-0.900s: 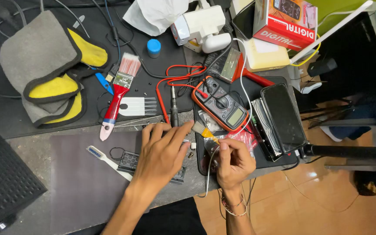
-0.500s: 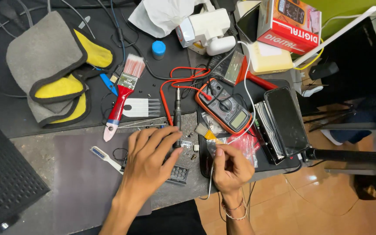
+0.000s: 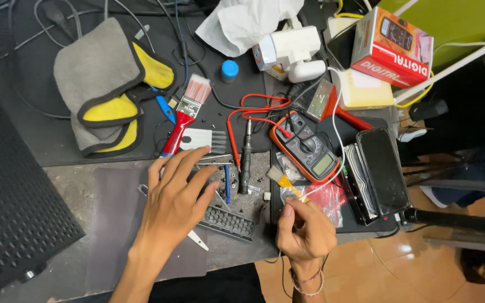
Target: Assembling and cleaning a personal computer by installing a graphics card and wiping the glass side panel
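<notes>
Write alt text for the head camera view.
A person's left hand lies spread, palm down, over small parts on a cluttered workbench, while the right hand pinches a small yellow-handled brush. Nearby lie a multimeter with red leads, a red-handled paintbrush and a grey and yellow cloth.

A dark, scuffed worktop (image 3: 79, 185) carries a black mat (image 3: 40, 140) at the back and a purple-grey sheet (image 3: 116, 224) at the front. On the mat lie a grey-and-yellow cloth (image 3: 99, 90), a red-handled paintbrush (image 3: 183, 115), a blue-capped bottle (image 3: 229, 70) and a screwdriver (image 3: 246, 157). An orange-edged multimeter (image 3: 304, 147) lies further right, with a black phone (image 3: 383, 171) beside it. Loose screws (image 3: 254, 188) are scattered on the bare grey patch.
</notes>
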